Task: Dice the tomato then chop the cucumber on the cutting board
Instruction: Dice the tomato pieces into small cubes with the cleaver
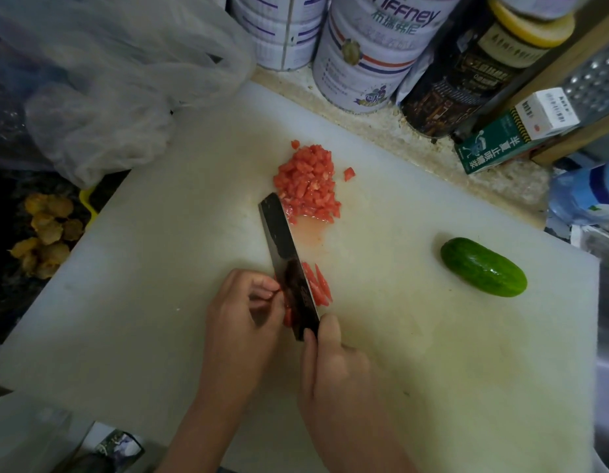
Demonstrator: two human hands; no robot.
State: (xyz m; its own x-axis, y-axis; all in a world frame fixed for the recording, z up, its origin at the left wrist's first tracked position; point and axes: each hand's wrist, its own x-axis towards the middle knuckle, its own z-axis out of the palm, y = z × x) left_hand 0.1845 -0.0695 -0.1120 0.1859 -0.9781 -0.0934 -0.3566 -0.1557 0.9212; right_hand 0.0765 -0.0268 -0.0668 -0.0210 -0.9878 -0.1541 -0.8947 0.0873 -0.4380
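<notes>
Right hand [330, 367] clamped round the handle of the knife [286, 261], thumb against the side of the dark, flat blade. The edge is down on the cutting board [159, 268]. Left hand [241, 315] has its fingers curled, the tips touching the blade's left face and holding a tomato piece [287, 317] that is mostly hidden.

Tomato strips [318, 285]: thin, wet and red, lying just right of the blade. About 4; the exact count is unclear.

Diced tomato [310, 182]: 1 heap of small cubes past the knife tip, sitting in pink juice. 1 cube lies apart to its right.

Cucumber [483, 266]: 1, whole, short, glossy dark green, on the board well to the right.

The board is white plastic, scuffed and stained.

Behind it stand 2 white tins [374, 52], 1 dark jar [467, 73] with a yellow lid and 1 green-and-white carton [514, 131]. A crumpled clear plastic bag [91, 80] is at far left.
</notes>
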